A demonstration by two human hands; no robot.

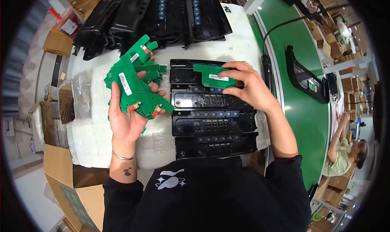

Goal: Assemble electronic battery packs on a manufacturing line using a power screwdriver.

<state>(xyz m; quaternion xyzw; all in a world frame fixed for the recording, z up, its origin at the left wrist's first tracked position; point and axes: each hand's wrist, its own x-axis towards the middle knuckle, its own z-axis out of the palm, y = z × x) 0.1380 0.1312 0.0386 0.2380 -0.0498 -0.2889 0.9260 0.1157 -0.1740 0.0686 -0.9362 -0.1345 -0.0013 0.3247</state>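
Note:
My left hand (123, 126) is palm up, with its fingers closed around a small stack of green circuit boards (139, 88). These boards carry white labels and red-orange connectors. Behind that hand, more green boards (136, 53) lie in a loose pile on the white work surface (154, 144). Between the thumb and fingers of my right hand (254, 86) is a single green circuit board (203, 78) with a white label. It sits over the upper part of a column of black plastic panels (183, 124), partly covering them. Whether it touches the panel cannot be made out.
Black plastic housings (134, 15) are heaped at the back. On the right runs a green conveyor belt (292, 130) bearing a black frame (300, 75). Cardboard boxes (59, 161) and a red drink cup (70, 23) stand left. Another person (343, 157) is at far right.

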